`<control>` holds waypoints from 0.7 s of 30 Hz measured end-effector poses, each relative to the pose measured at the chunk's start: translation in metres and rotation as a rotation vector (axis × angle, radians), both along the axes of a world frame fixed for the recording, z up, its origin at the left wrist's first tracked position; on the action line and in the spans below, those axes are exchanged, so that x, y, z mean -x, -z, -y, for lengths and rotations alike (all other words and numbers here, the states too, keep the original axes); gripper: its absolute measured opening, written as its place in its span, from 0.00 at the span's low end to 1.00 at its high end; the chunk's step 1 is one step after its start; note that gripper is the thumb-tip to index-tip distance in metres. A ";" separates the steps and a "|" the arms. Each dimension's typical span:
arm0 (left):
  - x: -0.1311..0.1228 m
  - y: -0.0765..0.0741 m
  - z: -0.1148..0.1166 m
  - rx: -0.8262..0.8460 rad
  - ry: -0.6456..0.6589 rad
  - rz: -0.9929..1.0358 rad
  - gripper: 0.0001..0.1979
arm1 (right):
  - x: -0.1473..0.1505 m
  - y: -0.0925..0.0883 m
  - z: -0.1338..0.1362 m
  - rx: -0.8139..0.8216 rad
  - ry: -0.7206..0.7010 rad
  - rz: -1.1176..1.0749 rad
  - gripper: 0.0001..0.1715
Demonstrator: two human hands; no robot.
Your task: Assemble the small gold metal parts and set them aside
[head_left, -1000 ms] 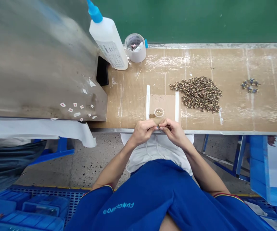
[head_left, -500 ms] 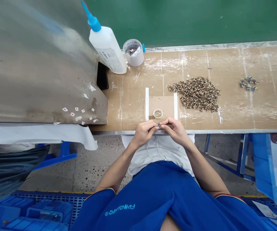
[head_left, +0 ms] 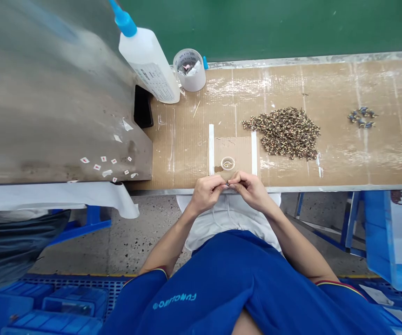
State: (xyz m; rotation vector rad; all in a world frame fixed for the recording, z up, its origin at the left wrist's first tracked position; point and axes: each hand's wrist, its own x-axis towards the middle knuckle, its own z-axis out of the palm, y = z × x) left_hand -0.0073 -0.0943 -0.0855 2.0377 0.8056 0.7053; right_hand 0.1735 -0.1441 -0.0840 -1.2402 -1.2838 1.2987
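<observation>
At the table's front edge my left hand (head_left: 207, 191) and my right hand (head_left: 250, 190) meet fingertip to fingertip, both closed in a pinch. Between them is a small dark part (head_left: 227, 184), mostly covered by the fingers; its kind is too small to make out. Just beyond the fingertips, a small round cup (head_left: 228, 163) with a thin pale loop inside stands on a cardboard piece (head_left: 241, 151) flanked by white strips. A heap of small dark-and-gold parts (head_left: 286, 134) lies to the right of it.
Farther right lies a little ring of bluish parts (head_left: 362, 117). A white bottle with a blue nozzle (head_left: 152, 70) and a tape roll holding scraps (head_left: 192, 77) stand at the back left. A metal housing (head_left: 82, 102) borders the table's left side. A black object (head_left: 143, 107) leans there.
The small part between my fingertips shows less than before, its bluish side now hidden. Both hands stay pinched together at the same spot. The view has shifted slightly.
</observation>
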 end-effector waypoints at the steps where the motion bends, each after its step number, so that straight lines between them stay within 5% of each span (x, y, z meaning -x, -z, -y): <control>1: 0.000 0.000 0.000 0.002 -0.004 0.002 0.16 | 0.001 0.001 0.000 -0.004 0.001 0.008 0.13; 9: 0.000 0.002 0.000 0.036 -0.019 0.014 0.15 | 0.000 0.004 -0.002 -0.012 -0.015 0.004 0.12; 21: -0.002 -0.012 0.027 0.269 -0.101 0.013 0.15 | -0.017 0.009 -0.004 0.098 -0.008 -0.277 0.33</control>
